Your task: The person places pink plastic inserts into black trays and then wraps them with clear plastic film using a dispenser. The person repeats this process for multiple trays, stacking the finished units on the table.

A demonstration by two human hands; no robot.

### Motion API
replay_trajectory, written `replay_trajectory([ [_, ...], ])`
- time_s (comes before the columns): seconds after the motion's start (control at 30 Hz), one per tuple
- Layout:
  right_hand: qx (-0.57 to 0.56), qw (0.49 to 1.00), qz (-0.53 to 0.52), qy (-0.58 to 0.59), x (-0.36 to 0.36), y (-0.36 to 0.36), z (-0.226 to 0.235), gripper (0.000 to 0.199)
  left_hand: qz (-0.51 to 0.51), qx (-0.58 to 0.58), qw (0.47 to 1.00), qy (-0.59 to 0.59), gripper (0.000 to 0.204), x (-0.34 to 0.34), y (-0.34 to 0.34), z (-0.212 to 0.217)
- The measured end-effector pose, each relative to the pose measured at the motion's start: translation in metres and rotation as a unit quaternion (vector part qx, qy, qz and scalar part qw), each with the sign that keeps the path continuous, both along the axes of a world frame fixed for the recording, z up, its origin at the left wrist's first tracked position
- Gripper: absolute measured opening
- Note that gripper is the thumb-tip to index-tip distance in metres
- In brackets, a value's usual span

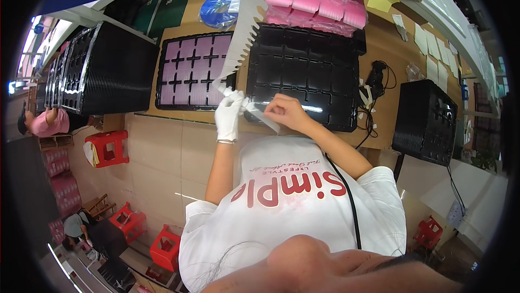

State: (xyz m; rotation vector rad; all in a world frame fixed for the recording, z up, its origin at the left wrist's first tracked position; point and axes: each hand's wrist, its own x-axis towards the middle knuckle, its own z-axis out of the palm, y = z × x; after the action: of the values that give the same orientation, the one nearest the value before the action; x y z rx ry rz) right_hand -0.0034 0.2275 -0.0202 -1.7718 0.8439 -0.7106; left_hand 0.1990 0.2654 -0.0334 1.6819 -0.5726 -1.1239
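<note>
My left hand point(228, 118), in a white glove, is closed on a pale translucent strip point(265, 119) in front of my chest. Its fingers are bent near the front edge of the table. Bare and pinched together, my right hand point(287, 112) is at the strip's other side; its fingertips partly hide the contact. Beyond the left hand lies a black tray point(160, 84) with pink pieces point(187, 71) in its compartments. A second black tray point(303, 65), with only black showing in it, lies past the right hand. A long grey toothed strip point(246, 27) runs down between the trays.
Pink pieces in clear wrap point(319, 0) are stacked at the back. A blue roll point(219, 10) lies left of them. Stacks of black trays stand left point(116, 68) and right point(425, 122). Black cables point(374, 84) lie rightward. Red stools point(106, 148) and other people point(51, 122) are at left.
</note>
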Motion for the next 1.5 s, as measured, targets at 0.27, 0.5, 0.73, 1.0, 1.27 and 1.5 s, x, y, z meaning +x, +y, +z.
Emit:
replay_trajectory([
  [0.27,-0.093,0.969,-0.067,0.220,0.033,-0.013,-0.037,0.012,-0.055,0.046,0.997,-0.020,0.024,0.020,0.022,-0.005],
  [0.5,-0.039,0.968,-0.042,0.243,0.032,-0.009,-0.030,0.012,-0.058,0.016,0.998,0.034,0.024,0.003,0.022,-0.011],
  [0.73,0.278,0.942,-0.048,-0.182,-0.005,-0.006,-0.040,0.009,-0.050,0.015,0.998,0.042,0.022,-0.004,0.018,0.006],
  [1.0,0.347,0.934,-0.076,-0.048,0.001,0.009,-0.003,0.027,-0.081,0.009,0.994,0.077,0.022,-0.038,0.003,0.028],
  [1.27,0.278,0.948,-0.126,-0.090,-0.017,0.008,-0.019,0.019,-0.094,0.018,0.986,0.135,0.020,-0.053,-0.009,0.020],
  [1.5,0.028,0.986,-0.157,-0.049,-0.042,-0.001,-0.009,0.013,-0.074,0.022,0.988,0.137,0.022,-0.080,-0.024,0.022],
])
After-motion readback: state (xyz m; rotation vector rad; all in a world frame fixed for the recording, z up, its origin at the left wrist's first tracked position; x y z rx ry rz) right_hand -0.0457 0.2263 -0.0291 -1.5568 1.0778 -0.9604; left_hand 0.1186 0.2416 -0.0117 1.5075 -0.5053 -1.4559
